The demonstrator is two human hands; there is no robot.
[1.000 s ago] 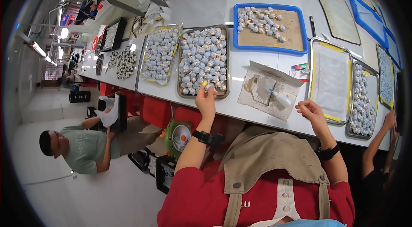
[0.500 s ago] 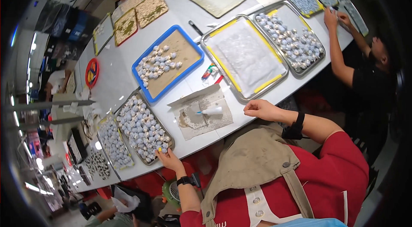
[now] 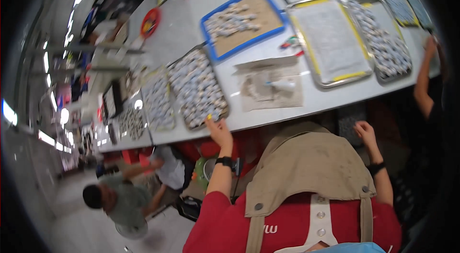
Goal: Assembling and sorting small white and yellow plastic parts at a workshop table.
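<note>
My left hand reaches the near edge of a metal tray, its fingers closed on the rim. A small yellow patch shows at the fingertips; whether it is tape or a finger cover I cannot tell. Crowded across that tray are small grey-and-white balls. My right hand hangs off the table's front edge, fingers curled in, with nothing visible in them. On the table between the hands lies an unfolded piece of cardboard, stained grey, with a white cone-shaped tube on it.
Behind the cardboard stands a blue-rimmed tray partly covered with balls. A paper-lined metal tray and another ball-filled tray stand to the right. A red round basket is farther back. One person is at lower left, another's arm at right.
The view has swung, shifting the table up and right. My right hand has drawn back from above the table edge toward my side. My left hand remains at the tray's near edge.
</note>
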